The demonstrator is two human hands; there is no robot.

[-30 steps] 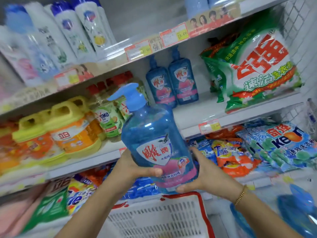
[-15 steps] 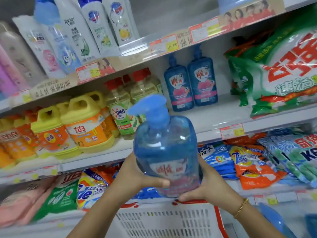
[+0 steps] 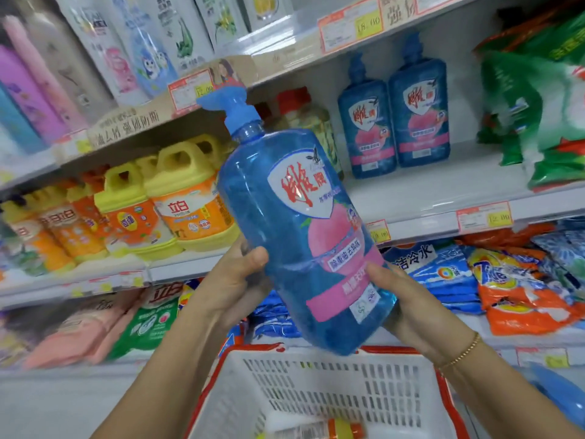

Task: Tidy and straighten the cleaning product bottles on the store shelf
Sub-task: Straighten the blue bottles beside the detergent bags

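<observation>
A white, red-rimmed basket sits below detergent bags and price tags.

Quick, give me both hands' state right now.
Left hand: closed on the blue pump bottle.
Right hand: closed on the same bottle, lower down.

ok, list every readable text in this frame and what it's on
"雕牌": label of the held blue bottle, in the left hand and right hand.
"立白": orange jug.
"18.00": upper price tag.
"12.00": tag on the middle shelf edge.
"洁冷水": blue bag.
Small print elsewhere is too blurred to read.
</observation>
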